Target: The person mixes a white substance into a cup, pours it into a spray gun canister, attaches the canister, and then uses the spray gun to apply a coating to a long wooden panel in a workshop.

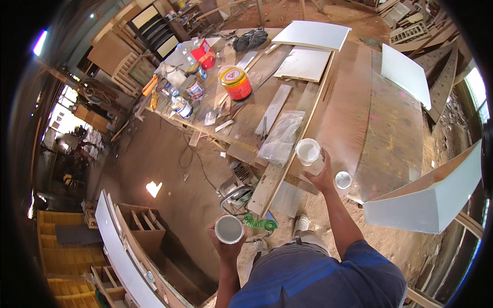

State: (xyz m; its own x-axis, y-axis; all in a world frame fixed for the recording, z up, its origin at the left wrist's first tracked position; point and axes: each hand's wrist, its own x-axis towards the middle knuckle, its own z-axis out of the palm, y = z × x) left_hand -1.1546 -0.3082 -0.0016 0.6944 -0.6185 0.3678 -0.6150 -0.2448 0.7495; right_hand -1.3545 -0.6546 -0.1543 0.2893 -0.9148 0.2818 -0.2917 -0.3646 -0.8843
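From my remote post I see 2 bare hands. The fingers of my left hand (226, 248) wrap around a white cup (229, 229) (its mouth faces up, with something greyish inside). Just right of those fingers is a green coiled hose (261, 224). The fingers of my right hand (322, 177) curve wide beside a white tub (308, 152); I cannot tell whether they grip it. Just right of that hand is 1 small white container (343, 179). Left of the right fingers, a clear plastic sheet (281, 136) lies on the worktop (245, 128); farther ahead stands a red-and-yellow bucket (236, 84).
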